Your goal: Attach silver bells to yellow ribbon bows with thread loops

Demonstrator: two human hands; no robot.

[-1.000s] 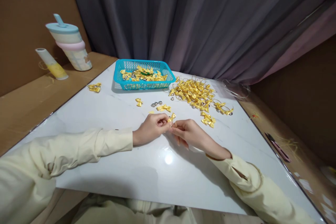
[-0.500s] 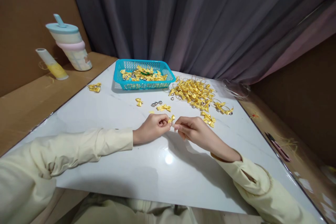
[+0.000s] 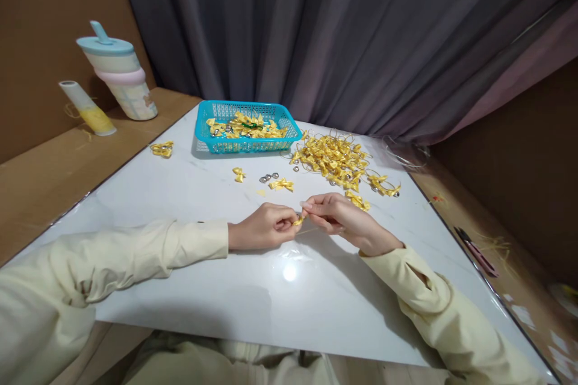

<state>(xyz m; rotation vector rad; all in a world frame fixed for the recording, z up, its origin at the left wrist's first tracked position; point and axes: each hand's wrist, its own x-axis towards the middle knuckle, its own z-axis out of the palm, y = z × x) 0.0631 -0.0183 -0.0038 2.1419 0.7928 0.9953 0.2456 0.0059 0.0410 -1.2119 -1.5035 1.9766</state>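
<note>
My left hand (image 3: 264, 227) rests on the white table (image 3: 189, 277) with its fingers pinched on a small yellow ribbon bow (image 3: 297, 221). My right hand (image 3: 339, 218) meets it from the right, fingertips pinched at the same bow; a thin gold thread seems to run from it, hard to make out. Both hands are closed. A heap of yellow bows with gold loops (image 3: 336, 159) lies just beyond my right hand.
A turquoise basket (image 3: 212, 132) of yellow bows and silver bits stands at the back. Loose bows (image 3: 281, 184), (image 3: 239, 174) and silver bells (image 3: 268, 178) lie between basket and hands. A lidded cup (image 3: 120, 75) and tube (image 3: 88, 109) stand left; scissors (image 3: 476, 251) lie right.
My right hand has moved up and left, its fingertips now above the bow. The bow has dropped slightly lower between the hands. My left hand has barely shifted.
</note>
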